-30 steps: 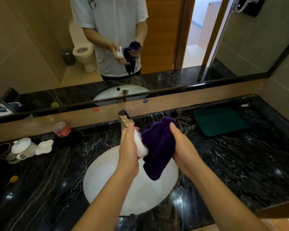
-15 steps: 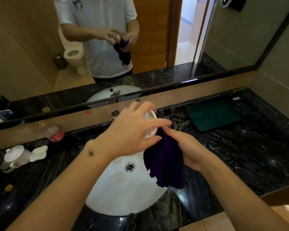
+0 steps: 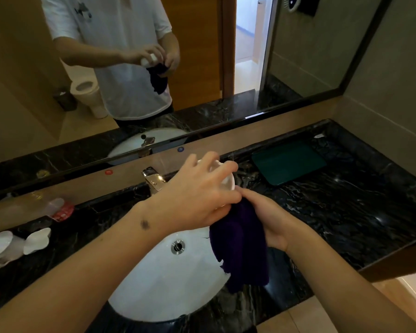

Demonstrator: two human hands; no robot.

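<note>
My left hand (image 3: 197, 195) grips a small white cup (image 3: 225, 180) from above, its fingers wrapped over the rim. My right hand (image 3: 271, 222) holds a dark purple cloth (image 3: 240, 246) just below the cup, and the cloth hangs down over the right side of the white sink basin (image 3: 159, 284). Both hands meet above the basin, in front of the chrome tap (image 3: 153, 180). Much of the cup is hidden by my left hand's fingers.
The black marble counter (image 3: 346, 212) carries a dark green mat (image 3: 288, 162) at the back right. A lying plastic bottle with a red label (image 3: 55, 209) and white ceramic pieces (image 3: 17, 242) sit at the left. A wide mirror (image 3: 202, 68) runs along the back.
My left hand turned from upright beside the cloth to reaching over the cup from above. The cloth dropped lower under the cup. The view shifted slightly left and closer.
</note>
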